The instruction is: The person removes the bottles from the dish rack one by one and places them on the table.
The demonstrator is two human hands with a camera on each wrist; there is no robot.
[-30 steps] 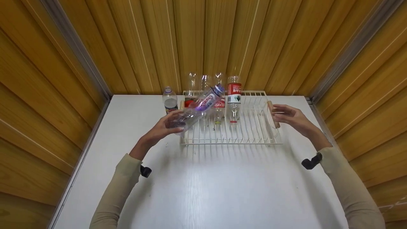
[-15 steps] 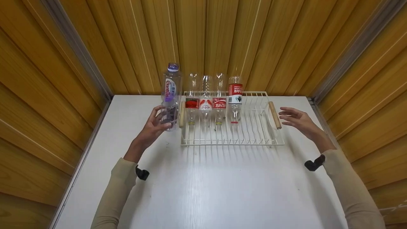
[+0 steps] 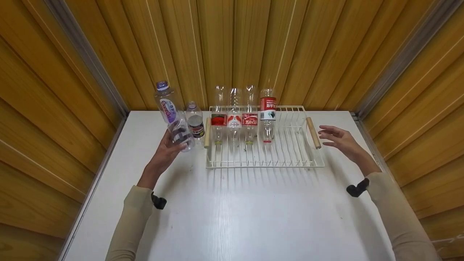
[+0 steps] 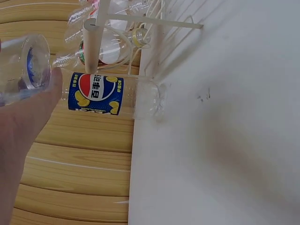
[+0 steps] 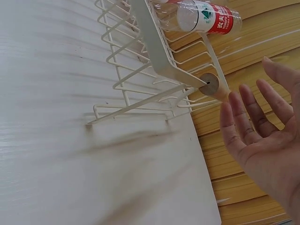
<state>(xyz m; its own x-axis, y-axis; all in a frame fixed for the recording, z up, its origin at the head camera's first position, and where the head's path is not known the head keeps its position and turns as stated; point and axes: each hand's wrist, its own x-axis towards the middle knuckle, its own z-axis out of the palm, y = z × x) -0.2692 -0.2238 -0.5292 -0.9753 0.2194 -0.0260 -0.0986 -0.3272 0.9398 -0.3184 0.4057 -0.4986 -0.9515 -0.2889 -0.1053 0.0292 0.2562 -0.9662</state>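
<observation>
My left hand (image 3: 161, 155) grips the lower part of a clear plastic bottle (image 3: 169, 112) with a purple cap and purple label. That bottle is raised and leans to the left; the left wrist view shows its base (image 4: 35, 65). Just right of it a small bottle (image 3: 195, 125) stands upright on the table, its blue label (image 4: 95, 93) plain in the left wrist view. My right hand (image 3: 342, 143) is held beside the right wooden handle (image 3: 313, 132) of the white wire rack (image 3: 264, 167), fingers relaxed and holding nothing.
Several clear bottles stand upside down in a row in the rack, among them one with a red and white label (image 3: 268, 108). The rack's left wooden handle (image 3: 207, 132) is near the small bottle. A wood-patterned wall (image 3: 246, 43) rises behind the white table (image 3: 235, 217).
My left hand has carried the purple-capped bottle leftward from over the rack, past the small bottle, tipping it from right-leaning to left-leaning. My right hand has come off the rack's handle.
</observation>
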